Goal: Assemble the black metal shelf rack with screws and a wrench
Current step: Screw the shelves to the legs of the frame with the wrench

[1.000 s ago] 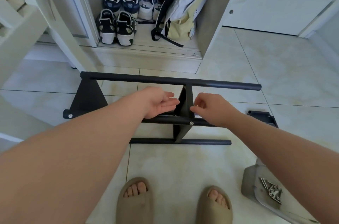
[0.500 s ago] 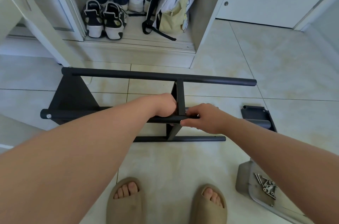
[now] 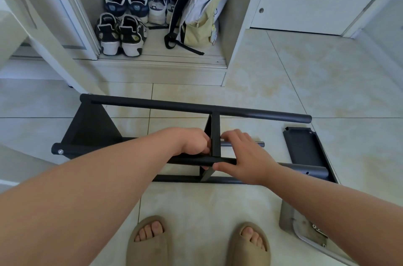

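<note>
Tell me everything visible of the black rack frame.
The rack frame is matte black metal, part built: round tubes joined by a triangular end panel on the left and a middle bracket. The far tube's right end is bare. A silver screw shows at the near tube's left end. It stands on tiled floor. The left hand and right hand grip the near tube either side of the bracket.

- The rack: black metal, matt and smooth, on tubes and plates alike.
- The floor: pale tiles, glossy, faintly mottled.
- The tray: grey, perhaps plastic; the screws in it are bright metal.
- The slippers: matt, soft-looking foam.
- The backpack: cloth.
</note>
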Motion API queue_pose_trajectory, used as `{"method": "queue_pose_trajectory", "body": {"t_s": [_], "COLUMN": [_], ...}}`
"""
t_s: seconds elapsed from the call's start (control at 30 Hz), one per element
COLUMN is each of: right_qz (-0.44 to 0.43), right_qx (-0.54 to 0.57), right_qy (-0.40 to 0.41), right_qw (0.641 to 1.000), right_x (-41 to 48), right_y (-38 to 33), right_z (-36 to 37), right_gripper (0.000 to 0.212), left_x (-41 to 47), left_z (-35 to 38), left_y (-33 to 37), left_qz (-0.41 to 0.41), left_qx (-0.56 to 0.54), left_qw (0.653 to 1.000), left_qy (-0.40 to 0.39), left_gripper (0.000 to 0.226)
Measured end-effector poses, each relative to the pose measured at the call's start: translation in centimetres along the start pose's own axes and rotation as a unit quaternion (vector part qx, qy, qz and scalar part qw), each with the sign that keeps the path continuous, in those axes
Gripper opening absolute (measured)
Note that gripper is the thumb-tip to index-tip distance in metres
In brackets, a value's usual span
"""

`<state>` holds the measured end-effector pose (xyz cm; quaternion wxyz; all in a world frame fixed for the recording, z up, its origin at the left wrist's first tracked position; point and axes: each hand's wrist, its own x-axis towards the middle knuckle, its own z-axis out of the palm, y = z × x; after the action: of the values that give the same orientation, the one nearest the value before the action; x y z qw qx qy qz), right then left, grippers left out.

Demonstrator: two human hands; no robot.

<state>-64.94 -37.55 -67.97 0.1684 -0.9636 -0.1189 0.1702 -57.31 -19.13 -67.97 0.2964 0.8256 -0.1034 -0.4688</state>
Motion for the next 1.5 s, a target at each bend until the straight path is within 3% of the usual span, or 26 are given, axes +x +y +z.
{"method": "queue_pose_trajectory", "body": {"t_s": [0.1,0.33,0.67,0.93,1.03,1.23,1.5], "right_qz": [-0.032,-0.056,-0.035,-0.034,-0.031,-0.03,-0.035], "right_qx": [-0.054,-0.215,-0.173,-0.144,-0.143,-0.14,-0.132], "right_qy": [0.026,0.031,0.029,0.02,0.019,0.019,0.026], "right_qw": [0.998,0.975,0.984,0.989,0.989,0.989,0.99], "right_x": [0.1,1.5,2.4,2.3,2.3,2.3,2.3], "right_y": [0.7,1.7,2.2,2.3,2.3,2.2,2.4], "right_z": [0.2,0.3,0.5,0.8,0.8,0.8,0.9], "right_gripper": [0.106,0.107,0.111,0.111,0.112,0.111,0.11], "left_x": [0.1,0.2,1.4,1.8,1.8,2.4,2.6], "left_z": [0.2,0.2,0.0,0.4,0.3,0.8,0.7], "left_y": [0.0,-0.8,-0.6,-1.6,-1.7,-2.2,-2.7], "left_qz": [0.003,-0.01,0.011,0.007,0.007,0.015,0.048], "left_qx": [-0.012,-0.126,-0.073,-0.124,-0.117,-0.093,-0.13], "left_qw": [1.0,0.989,0.994,0.989,0.992,0.994,0.989], "left_qy": [-0.004,-0.077,-0.079,-0.075,-0.056,0.053,0.045], "left_gripper": [0.022,0.027,0.024,0.02,0.019,0.007,0.018]}}
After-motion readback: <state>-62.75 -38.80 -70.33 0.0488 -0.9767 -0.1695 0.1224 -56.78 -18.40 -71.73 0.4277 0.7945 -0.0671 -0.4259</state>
